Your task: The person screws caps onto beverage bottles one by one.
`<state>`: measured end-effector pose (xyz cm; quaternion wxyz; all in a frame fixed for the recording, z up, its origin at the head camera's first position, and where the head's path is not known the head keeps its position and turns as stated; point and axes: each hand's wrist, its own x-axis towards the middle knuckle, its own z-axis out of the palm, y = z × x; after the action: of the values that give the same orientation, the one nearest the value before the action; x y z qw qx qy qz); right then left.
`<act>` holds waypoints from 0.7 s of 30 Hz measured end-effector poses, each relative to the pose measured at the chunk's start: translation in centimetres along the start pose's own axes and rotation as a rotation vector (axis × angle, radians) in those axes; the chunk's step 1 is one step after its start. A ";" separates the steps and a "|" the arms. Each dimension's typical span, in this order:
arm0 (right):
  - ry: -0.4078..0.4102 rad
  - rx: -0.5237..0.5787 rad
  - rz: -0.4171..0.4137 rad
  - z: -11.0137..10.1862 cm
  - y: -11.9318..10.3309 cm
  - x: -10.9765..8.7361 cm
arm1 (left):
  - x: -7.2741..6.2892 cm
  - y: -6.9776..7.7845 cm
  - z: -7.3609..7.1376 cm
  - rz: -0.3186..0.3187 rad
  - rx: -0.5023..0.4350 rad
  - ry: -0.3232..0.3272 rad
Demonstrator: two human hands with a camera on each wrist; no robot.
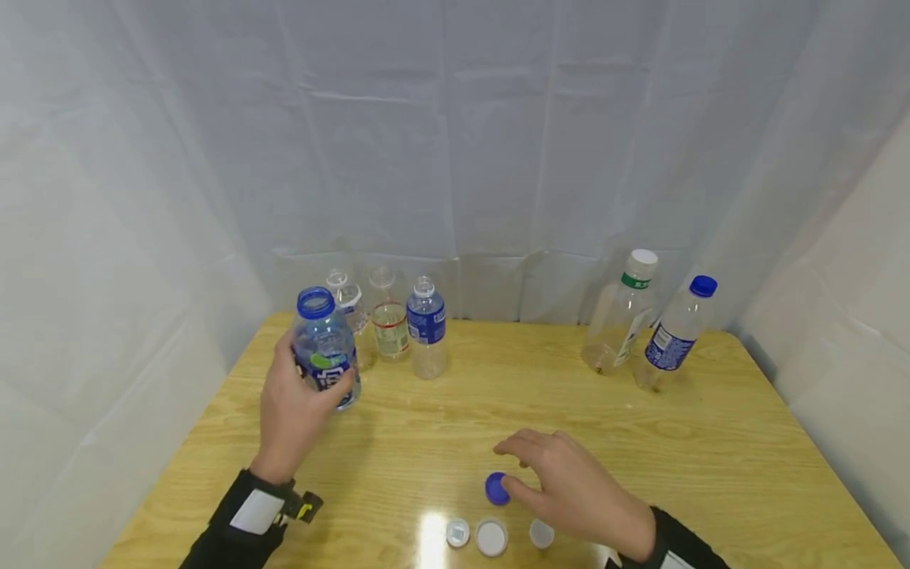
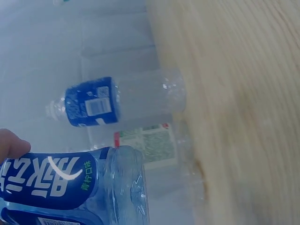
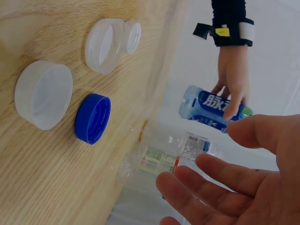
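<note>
My left hand point(image 1: 295, 403) grips an uncapped blue-tinted bottle point(image 1: 323, 348) with a dark blue label, near the table's far left; in the left wrist view the bottle's base point(image 2: 129, 187) stands off from the wood. My right hand point(image 1: 572, 486) hovers, fingers spread and loosely bent, beside a blue bottle cap point(image 1: 498, 489). In the right wrist view that blue cap point(image 3: 93, 118) lies hollow side up, apart from the fingers point(image 3: 180, 192). Nearer the front lie a small white cap point(image 1: 458, 533), a larger white cap point(image 1: 492, 537) and another pale cap point(image 1: 542, 534).
Beside the held bottle stand uncapped clear bottles: one with a white label point(image 1: 350, 304), one with a green label point(image 1: 391, 332), one with a blue label point(image 1: 426, 325). A white-capped bottle point(image 1: 620, 324) and a blue-capped bottle point(image 1: 671, 340) stand far right. Pale sheeting point(image 1: 498, 158) surrounds the table.
</note>
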<state>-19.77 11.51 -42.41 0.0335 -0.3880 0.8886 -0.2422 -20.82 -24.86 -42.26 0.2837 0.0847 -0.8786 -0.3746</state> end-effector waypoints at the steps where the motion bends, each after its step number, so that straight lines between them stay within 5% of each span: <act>1: 0.000 -0.001 0.000 0.0 0.0 0.0 | -0.1 0.3 -0.1 0.015 0.000 0.004; 13: -0.002 -0.001 0.006 0.0 -0.2 0.0 | -1.6 3.6 -0.8 0.193 0.009 0.045; 21: 0.005 -0.011 -0.009 0.1 -0.2 -0.1 | -2.9 5.0 -0.7 0.274 0.010 0.001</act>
<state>-19.54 11.43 -42.44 0.0279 -0.3916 0.8882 -0.2386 -17.74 -20.73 -39.61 0.3322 -0.0346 -0.8837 -0.3279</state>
